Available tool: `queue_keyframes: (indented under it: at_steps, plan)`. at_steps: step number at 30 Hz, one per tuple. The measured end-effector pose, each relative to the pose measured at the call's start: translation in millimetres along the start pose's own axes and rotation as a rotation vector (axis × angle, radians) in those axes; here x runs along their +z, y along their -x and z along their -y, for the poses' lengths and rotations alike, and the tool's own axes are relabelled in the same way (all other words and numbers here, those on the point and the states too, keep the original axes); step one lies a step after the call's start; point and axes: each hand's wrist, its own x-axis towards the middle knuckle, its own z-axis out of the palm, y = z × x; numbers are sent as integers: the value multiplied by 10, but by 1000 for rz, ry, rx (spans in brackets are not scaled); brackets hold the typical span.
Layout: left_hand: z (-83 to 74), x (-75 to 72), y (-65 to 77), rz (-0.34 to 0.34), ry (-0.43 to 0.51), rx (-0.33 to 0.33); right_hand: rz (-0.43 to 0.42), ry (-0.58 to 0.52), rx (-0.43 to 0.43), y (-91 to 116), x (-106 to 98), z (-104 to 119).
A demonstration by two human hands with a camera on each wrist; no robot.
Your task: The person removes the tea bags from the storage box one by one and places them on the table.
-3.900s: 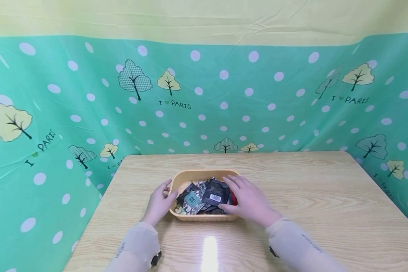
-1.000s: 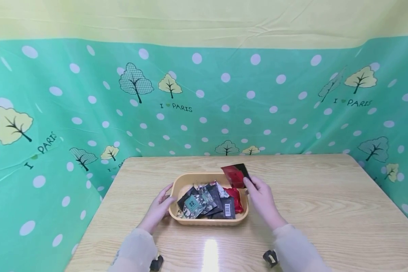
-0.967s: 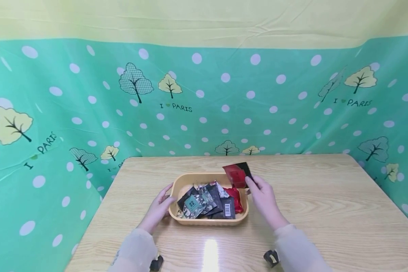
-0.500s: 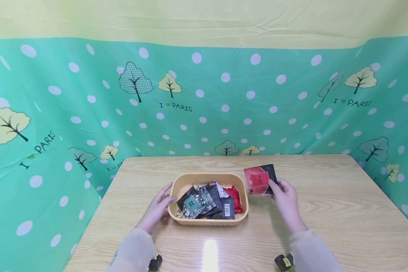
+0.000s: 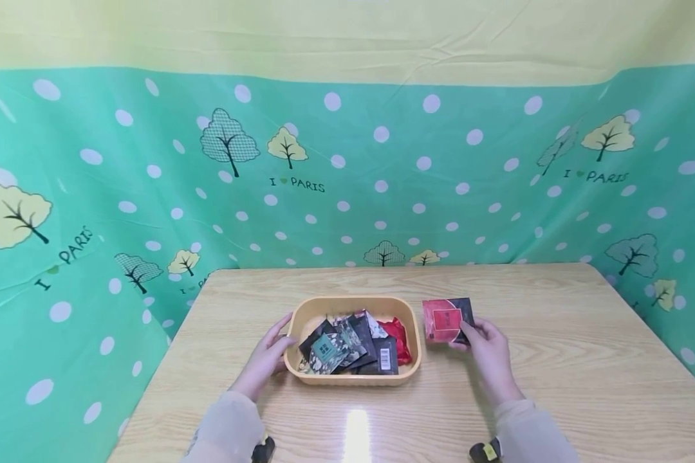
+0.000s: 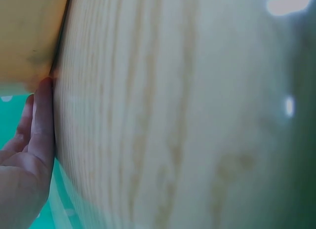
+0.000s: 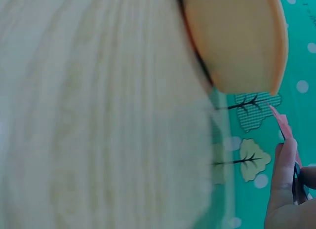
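Note:
My right hand [image 5: 489,354] pinches a flat red-and-black sachet [image 5: 443,321] by its right edge, thumb on the near face. The sachet is held up just right of the yellow plastic basket [image 5: 353,380]. In the right wrist view it shows nearly edge-on as a thin pink strip [image 7: 282,121] above the fingers. My left hand [image 5: 263,361] rests its outstretched fingers against the basket's left outer wall, thumb at the rim. Inside the basket lie several black sachets, one with a barcode label [image 5: 385,359], a flower-patterned one with a green label [image 5: 325,348], and a crinkled red packet [image 5: 400,339].
The basket stands on a light wood-grain table [image 5: 533,334]. Behind and beside the table hangs a green curtain [image 5: 347,161] with white dots and printed trees. Light glares off the tabletop near its front middle.
My right hand has lifted the red-and-black sachet from over the basket's right end, carried it right past the rim, then lowered it slightly with its face turned toward me. My left hand stays at the basket.

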Motion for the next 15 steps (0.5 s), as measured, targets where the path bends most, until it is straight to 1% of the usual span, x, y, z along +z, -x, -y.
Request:
queue_keyframes:
  at_steps: [5,8,15]
  plan:
    - [8,0,-3,-11,17,2,27,-2,57,-9,-5,-90]
    - [8,5,-11,-4,19,1,31,-3,85,-12,-7,-140]
    - [8,11,-1,0,15,-2,23,37,105,-42,-32,-272]
